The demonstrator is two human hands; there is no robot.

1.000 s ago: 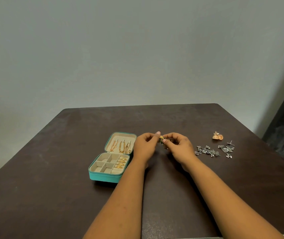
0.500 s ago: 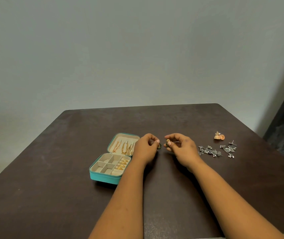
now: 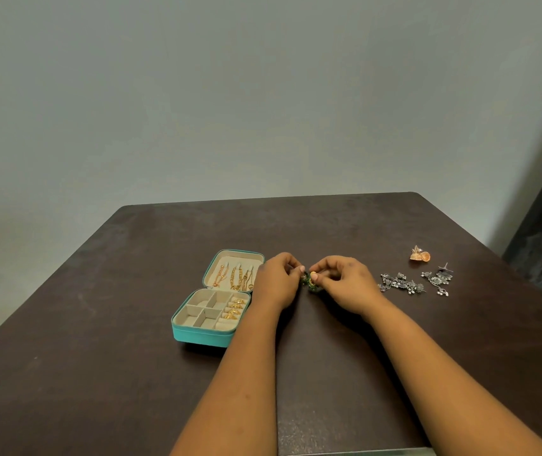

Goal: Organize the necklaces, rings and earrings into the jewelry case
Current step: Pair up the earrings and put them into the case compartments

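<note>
Two hands meet at table centre. Jewelry case (image 3: 211, 310) at 9 o'clock lies open: necklaces (image 3: 235, 278) in lid, rings (image 3: 234, 309) in tray. Left hand (image 3: 276, 280) and right hand (image 3: 345, 280), apart half a second ago, are back together, fingertips pinching one green-gold earring (image 3: 311, 280). Probably fitting its back before stowing. Silver earrings (image 3: 414, 282) and gold earrings (image 3: 420, 253) wait at 3 o'clock.

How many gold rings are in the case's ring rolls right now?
4 rings that I can make out, stacked in a column along the right side of the case base. They are small, so another may be hidden.
</note>
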